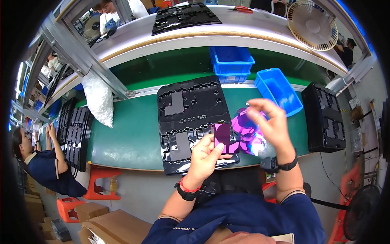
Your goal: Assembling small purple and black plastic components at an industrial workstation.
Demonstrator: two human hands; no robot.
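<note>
My left hand (206, 157) grips a flat L-shaped plate (222, 136), glossy dark purple, between thumb and fingers above the near right part of a black moulded tray (189, 116). Two matte grey L-shaped pieces sit in that tray, one in the far half (175, 103) and one in the near half (180, 145). To the right, my right hand (273, 125) is raised over a loose heap of shiny purple film pieces (245, 126). Its fingers are curved, with thumb and fingertips apart, and I see nothing held in them.
Blue bins, stacked (231, 61) and single (280, 91), stand behind the heap. A tall stack of black trays (323, 118) is at the right, others (77, 136) at the left. A white bag (97, 99) hangs by the post. A person (44, 162) works at far left.
</note>
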